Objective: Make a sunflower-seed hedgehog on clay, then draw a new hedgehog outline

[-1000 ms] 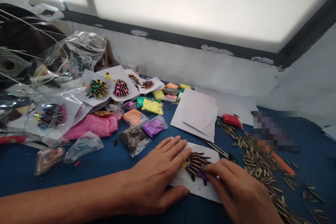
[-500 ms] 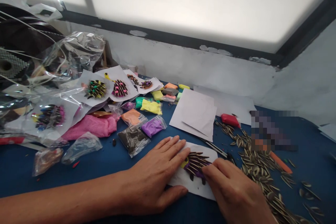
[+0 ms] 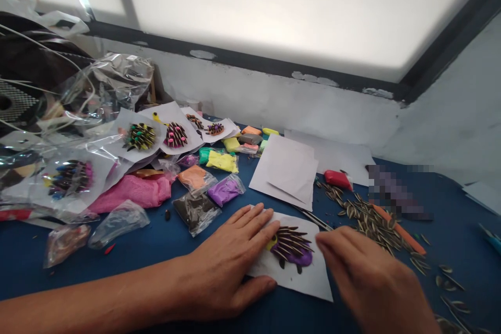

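My left hand (image 3: 235,255) lies flat with its fingers stretched out on the left part of a white paper sheet (image 3: 313,284). On that sheet is a clay hedgehog (image 3: 291,248) with a yellow head end, a purple body and rows of striped sunflower seeds as spines. Two dark seeds stick out below it like feet. Just right of the hedgehog, over the sheet's right edge, my right hand (image 3: 378,276) is closed with thumb and fingertips together. Whatever the pinch holds, if anything, is hidden.
Loose sunflower seeds (image 3: 378,227) spread at the right beside an orange stick (image 3: 403,235) and a red clay packet (image 3: 338,179). Blank sheets (image 3: 287,167) lie behind. Bagged clay, including a purple packet (image 3: 226,189), and finished seed hedgehogs (image 3: 141,135) sit at the left.
My right hand has drawn back to the right, off the hedgehog, uncovering its purple rear. My left hand stays flat on the sheet. The view has shifted slightly.
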`<state>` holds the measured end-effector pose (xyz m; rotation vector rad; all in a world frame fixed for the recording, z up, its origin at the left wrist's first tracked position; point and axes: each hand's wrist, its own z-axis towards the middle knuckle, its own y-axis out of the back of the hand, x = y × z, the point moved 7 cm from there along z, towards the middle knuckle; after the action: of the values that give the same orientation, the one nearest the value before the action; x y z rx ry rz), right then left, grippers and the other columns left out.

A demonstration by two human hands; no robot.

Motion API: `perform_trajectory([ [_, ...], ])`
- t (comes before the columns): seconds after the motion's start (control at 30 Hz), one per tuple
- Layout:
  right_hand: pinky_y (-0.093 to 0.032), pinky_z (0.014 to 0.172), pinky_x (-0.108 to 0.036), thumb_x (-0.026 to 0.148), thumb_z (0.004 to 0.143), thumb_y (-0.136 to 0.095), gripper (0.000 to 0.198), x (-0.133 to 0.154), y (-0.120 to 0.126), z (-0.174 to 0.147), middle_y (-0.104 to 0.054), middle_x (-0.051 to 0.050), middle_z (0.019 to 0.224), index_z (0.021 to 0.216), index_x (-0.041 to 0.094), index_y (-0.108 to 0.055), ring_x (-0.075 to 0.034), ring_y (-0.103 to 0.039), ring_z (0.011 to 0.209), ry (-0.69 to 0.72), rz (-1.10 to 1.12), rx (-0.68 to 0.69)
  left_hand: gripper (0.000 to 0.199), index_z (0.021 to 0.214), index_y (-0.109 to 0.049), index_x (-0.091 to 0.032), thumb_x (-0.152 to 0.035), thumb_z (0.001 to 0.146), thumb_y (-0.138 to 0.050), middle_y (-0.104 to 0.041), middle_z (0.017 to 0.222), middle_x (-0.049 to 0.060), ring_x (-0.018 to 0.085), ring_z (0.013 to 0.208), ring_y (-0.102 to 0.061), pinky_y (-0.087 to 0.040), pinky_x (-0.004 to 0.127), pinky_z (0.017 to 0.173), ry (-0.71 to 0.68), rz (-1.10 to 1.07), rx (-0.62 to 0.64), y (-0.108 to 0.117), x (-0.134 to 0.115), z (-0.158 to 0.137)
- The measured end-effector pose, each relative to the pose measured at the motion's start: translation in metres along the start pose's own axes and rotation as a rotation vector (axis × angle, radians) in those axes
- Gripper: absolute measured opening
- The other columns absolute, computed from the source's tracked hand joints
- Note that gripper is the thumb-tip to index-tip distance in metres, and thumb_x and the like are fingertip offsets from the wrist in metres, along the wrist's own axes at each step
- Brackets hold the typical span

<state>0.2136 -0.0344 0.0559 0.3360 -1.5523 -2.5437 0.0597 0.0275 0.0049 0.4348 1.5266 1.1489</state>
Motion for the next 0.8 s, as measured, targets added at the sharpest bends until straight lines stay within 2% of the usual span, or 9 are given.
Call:
perform_trajectory([
  [0.07, -0.048, 0.053, -0.025, 0.03, 0.097, -0.045, 0.025, -0.025, 0.002, -0.001, -0.071, -0.003, 0.083, 0.092, 0.023, -0.069, -0.017, -0.069, 0.068, -0.08, -0.088, -0.021, 0.074, 0.153, -0.029, -0.01, -0.043, 0.093, -0.056, -0.022, 0.159, 0.017, 0.032, 0.148, -0.014, -0.016, 0.053, 0.119, 0.009, 0.017, 0.021, 0.0, 0.0, 0.0],
  [0.13, -0.052, 0.059, -0.031, 0.028, 0.097, -0.04, 0.033, -0.053, -0.002, -0.003, -0.072, -0.008, 0.091, 0.097, 0.021, -0.073, -0.022, -0.07, 0.077, -0.187, -0.194, -0.026, 0.074, 0.154, -0.028, -0.01, -0.044, 0.094, -0.054, -0.02, 0.159, 0.016, 0.032, 0.148, -0.012, -0.016, 0.053, 0.119, 0.016, 0.022, 0.037, 0.0, 0.0, 0.0],
  [0.2, -0.054, 0.063, -0.035, 0.022, 0.094, -0.037, 0.038, -0.072, -0.01, -0.006, -0.071, -0.012, 0.096, 0.102, 0.018, -0.074, -0.027, -0.069, 0.086, -0.206, -0.227, -0.013, 0.074, 0.154, -0.028, -0.011, -0.045, 0.093, -0.055, -0.019, 0.159, 0.017, 0.032, 0.148, -0.011, -0.017, 0.053, 0.119, 0.018, 0.015, 0.038, 0.0, -0.001, 0.0],
  [0.27, -0.054, 0.066, -0.037, 0.018, 0.091, -0.038, 0.04, -0.085, -0.021, -0.008, -0.071, -0.013, 0.098, 0.107, 0.017, -0.075, -0.026, -0.067, 0.084, -0.202, -0.214, 0.002, 0.074, 0.153, -0.029, -0.011, -0.043, 0.092, -0.057, -0.021, 0.158, 0.017, 0.033, 0.147, -0.012, -0.017, 0.054, 0.118, 0.013, -0.001, 0.023, 0.0, -0.001, 0.0],
  [0.37, -0.054, 0.074, -0.043, 0.02, 0.092, -0.037, 0.041, -0.091, -0.033, -0.009, -0.07, -0.015, 0.098, 0.102, 0.018, -0.077, -0.029, -0.065, 0.089, -0.187, -0.182, 0.023, 0.075, 0.152, -0.031, -0.011, -0.042, 0.091, -0.059, -0.023, 0.158, 0.017, 0.034, 0.147, -0.014, -0.017, 0.055, 0.118, 0.005, -0.018, 0.001, 0.002, -0.002, 0.0],
  [0.47, -0.053, 0.076, -0.043, 0.027, 0.094, -0.039, 0.038, -0.09, -0.035, -0.009, -0.068, -0.013, 0.095, 0.088, 0.019, -0.076, -0.028, -0.064, 0.087, -0.182, -0.148, 0.043, 0.074, 0.153, -0.03, -0.011, -0.043, 0.092, -0.057, -0.022, 0.158, 0.017, 0.034, 0.147, -0.013, -0.017, 0.055, 0.118, 0.005, -0.009, 0.007, 0.002, -0.002, -0.001],
  [0.63, -0.051, 0.068, -0.036, 0.029, 0.094, -0.041, 0.031, -0.087, -0.033, -0.008, -0.066, -0.008, 0.078, 0.075, 0.021, -0.064, -0.023, -0.065, 0.076, -0.199, -0.104, 0.086, 0.075, 0.153, -0.028, -0.009, -0.045, 0.093, -0.055, -0.018, 0.159, 0.017, 0.033, 0.148, -0.011, -0.016, 0.054, 0.118, 0.022, 0.031, 0.048, 0.0, -0.002, 0.0],
  [0.73, -0.051, 0.065, -0.035, 0.026, 0.092, -0.039, 0.027, -0.086, -0.03, -0.007, -0.067, -0.008, 0.077, 0.074, 0.021, -0.059, -0.023, -0.066, 0.073, -0.224, -0.09, 0.094, 0.075, 0.154, -0.027, -0.009, -0.045, 0.094, -0.055, -0.018, 0.159, 0.016, 0.032, 0.148, -0.01, -0.016, 0.053, 0.119, 0.02, 0.037, 0.053, 0.0, -0.003, 0.0],
  [0.8, -0.048, 0.055, -0.032, 0.026, 0.092, -0.039, 0.024, -0.086, -0.026, -0.006, -0.068, -0.008, 0.074, 0.078, 0.021, -0.059, -0.023, -0.066, 0.066, -0.253, -0.084, 0.09, 0.075, 0.154, -0.026, -0.011, -0.044, 0.093, -0.055, -0.02, 0.159, 0.016, 0.032, 0.148, -0.011, -0.016, 0.054, 0.119, 0.023, 0.032, 0.055, 0.001, -0.002, 0.0],
])
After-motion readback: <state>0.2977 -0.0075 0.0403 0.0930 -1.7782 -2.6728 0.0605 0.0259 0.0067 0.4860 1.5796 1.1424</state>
